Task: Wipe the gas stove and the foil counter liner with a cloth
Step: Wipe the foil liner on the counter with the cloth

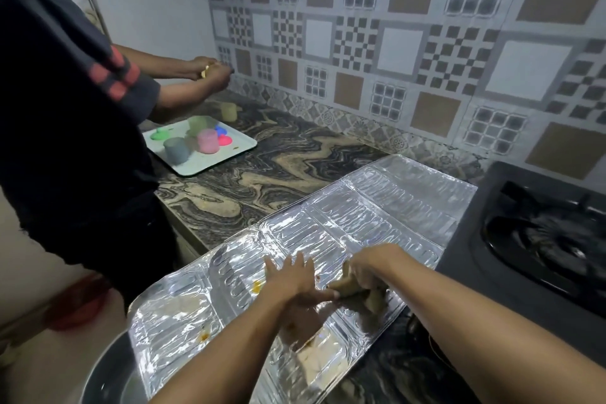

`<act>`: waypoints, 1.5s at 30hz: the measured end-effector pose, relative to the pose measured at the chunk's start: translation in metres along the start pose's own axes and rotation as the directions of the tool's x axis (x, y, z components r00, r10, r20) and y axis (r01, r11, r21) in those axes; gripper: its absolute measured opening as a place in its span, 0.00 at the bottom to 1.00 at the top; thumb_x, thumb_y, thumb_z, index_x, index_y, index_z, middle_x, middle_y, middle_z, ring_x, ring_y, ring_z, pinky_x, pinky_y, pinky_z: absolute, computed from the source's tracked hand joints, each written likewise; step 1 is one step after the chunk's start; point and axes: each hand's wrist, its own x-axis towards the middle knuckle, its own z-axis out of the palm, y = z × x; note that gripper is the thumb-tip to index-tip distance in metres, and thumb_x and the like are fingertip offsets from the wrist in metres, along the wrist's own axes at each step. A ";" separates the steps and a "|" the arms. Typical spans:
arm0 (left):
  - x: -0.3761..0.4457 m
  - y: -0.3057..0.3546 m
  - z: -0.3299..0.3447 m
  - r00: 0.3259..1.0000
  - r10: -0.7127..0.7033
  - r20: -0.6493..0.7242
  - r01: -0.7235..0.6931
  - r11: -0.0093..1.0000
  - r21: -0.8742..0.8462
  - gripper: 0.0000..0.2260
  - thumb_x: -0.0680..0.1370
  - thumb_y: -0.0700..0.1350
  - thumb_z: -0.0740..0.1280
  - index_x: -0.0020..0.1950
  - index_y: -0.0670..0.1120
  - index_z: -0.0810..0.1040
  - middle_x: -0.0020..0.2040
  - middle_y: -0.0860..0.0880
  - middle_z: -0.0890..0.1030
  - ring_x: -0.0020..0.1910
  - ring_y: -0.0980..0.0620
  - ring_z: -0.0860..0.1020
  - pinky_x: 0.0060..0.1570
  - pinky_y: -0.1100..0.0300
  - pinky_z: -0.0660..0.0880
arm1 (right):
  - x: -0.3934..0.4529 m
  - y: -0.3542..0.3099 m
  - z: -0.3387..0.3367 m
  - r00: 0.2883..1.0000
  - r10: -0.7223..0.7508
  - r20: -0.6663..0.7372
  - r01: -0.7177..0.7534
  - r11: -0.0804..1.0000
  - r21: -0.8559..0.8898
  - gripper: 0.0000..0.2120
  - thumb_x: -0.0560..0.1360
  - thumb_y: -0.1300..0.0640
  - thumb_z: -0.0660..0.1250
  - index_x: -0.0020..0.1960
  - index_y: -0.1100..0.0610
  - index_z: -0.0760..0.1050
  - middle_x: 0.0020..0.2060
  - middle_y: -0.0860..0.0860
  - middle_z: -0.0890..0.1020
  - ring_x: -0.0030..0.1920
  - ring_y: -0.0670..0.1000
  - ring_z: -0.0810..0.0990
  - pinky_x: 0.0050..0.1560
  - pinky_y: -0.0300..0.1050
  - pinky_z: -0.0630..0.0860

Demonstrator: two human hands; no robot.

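Observation:
A shiny embossed foil counter liner [360, 216] lies across the marble counter, with yellowish stains near its front. My left hand [292, 275] presses flat on the foil, fingers spread. Just to its right, my right hand [364, 269] grips a bunched brownish cloth [357, 295] against the foil. The black gas stove [537, 233] stands to the right of the liner, one burner and its pan support in view.
Another person in a dark shirt [65, 108] stands at the left, both hands busy over the counter. A white tray [236, 149] with coloured cups sits by them. A metal basin [105, 374] is at the bottom left, and a patterned tile wall runs behind.

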 end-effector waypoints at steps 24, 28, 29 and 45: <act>-0.033 -0.030 0.028 1.000 0.009 -0.018 -0.007 0.998 0.059 0.38 0.79 0.66 0.54 0.79 0.44 0.47 0.80 0.45 0.45 0.78 0.43 0.44 0.68 0.29 0.34 | 0.008 -0.007 -0.074 0.968 0.033 -0.248 -0.008 0.995 0.103 0.15 0.78 0.60 0.58 0.63 0.56 0.75 0.63 0.54 0.77 0.59 0.56 0.77 0.52 0.44 0.72; -0.033 -0.028 0.027 1.000 -0.004 -0.003 0.004 0.998 0.065 0.39 0.78 0.66 0.55 0.79 0.44 0.47 0.80 0.45 0.46 0.78 0.43 0.44 0.67 0.29 0.34 | 0.040 -0.037 -0.070 0.922 -0.023 -0.387 0.104 0.976 0.190 0.15 0.72 0.61 0.67 0.59 0.56 0.76 0.56 0.55 0.79 0.56 0.57 0.78 0.48 0.46 0.73; -0.032 -0.029 0.028 1.000 -0.003 -0.009 0.004 0.998 0.064 0.37 0.79 0.64 0.55 0.79 0.44 0.48 0.80 0.45 0.46 0.78 0.43 0.45 0.66 0.29 0.33 | 0.048 -0.047 -0.061 0.923 -0.049 -0.381 0.143 0.964 0.222 0.15 0.69 0.60 0.70 0.56 0.55 0.76 0.53 0.53 0.80 0.54 0.56 0.79 0.48 0.45 0.74; -0.032 -0.022 0.025 0.999 -0.027 0.017 0.025 0.994 0.106 0.45 0.76 0.70 0.53 0.78 0.38 0.48 0.79 0.40 0.46 0.78 0.44 0.44 0.68 0.30 0.35 | -0.022 -0.037 0.040 0.996 -0.001 -0.090 0.011 0.994 0.110 0.16 0.75 0.54 0.67 0.61 0.56 0.76 0.59 0.54 0.78 0.59 0.57 0.76 0.55 0.50 0.74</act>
